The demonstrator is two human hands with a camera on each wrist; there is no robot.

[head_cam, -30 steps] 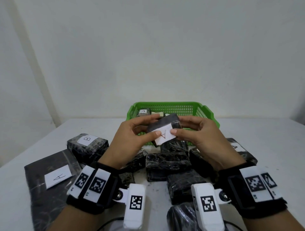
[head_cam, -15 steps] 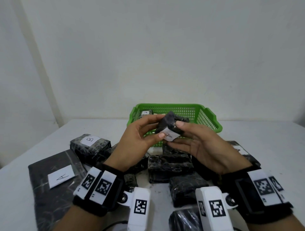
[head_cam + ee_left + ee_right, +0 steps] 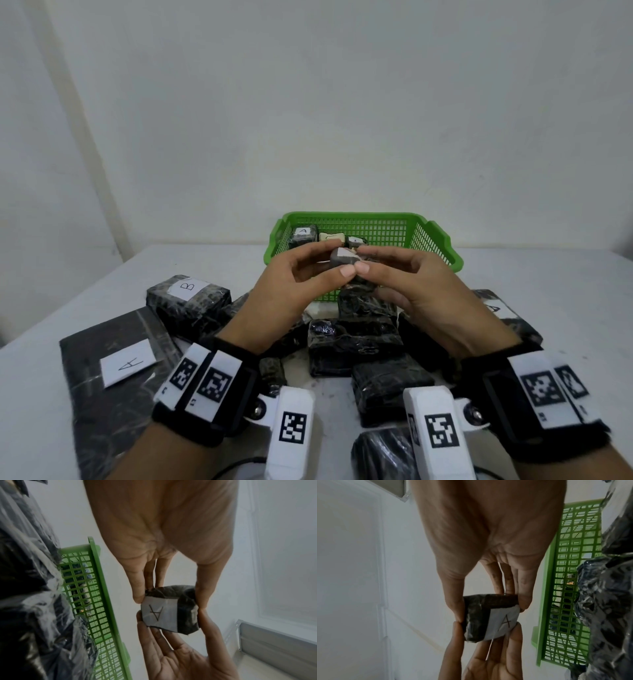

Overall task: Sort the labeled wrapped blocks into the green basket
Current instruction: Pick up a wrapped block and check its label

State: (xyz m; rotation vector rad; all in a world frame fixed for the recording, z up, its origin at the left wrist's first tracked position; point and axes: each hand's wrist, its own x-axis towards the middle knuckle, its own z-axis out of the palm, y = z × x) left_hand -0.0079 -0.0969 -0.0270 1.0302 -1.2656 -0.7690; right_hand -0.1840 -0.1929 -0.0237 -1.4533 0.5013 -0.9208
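Two hands meet at the centre of the head view: my left hand and my right hand pinch one small wrapped block between thumbs and fingertips, holding it up in front of the near wall of the green basket. Its white label faces up and away from me. Inside the basket, toward its left end, lie wrapped pieces, one with an A label. Lower in the frame a heap of dark wrapped blocks covers the white table; at left sits a block marked B, and at lower left a flat dark packet with an A label.

Left wrist view: my left hand comes down from the top, thumb and fingers clamped on the block, whose label reads A. My right hand rises from the bottom edge and grips the same block from the other side. The basket stands along the left, with shiny wrapped blocks at far left.

Right wrist view: my right hand hangs from the top, closed on the block; my left hand pinches it from below. The basket is at right, wrapped blocks beyond it.
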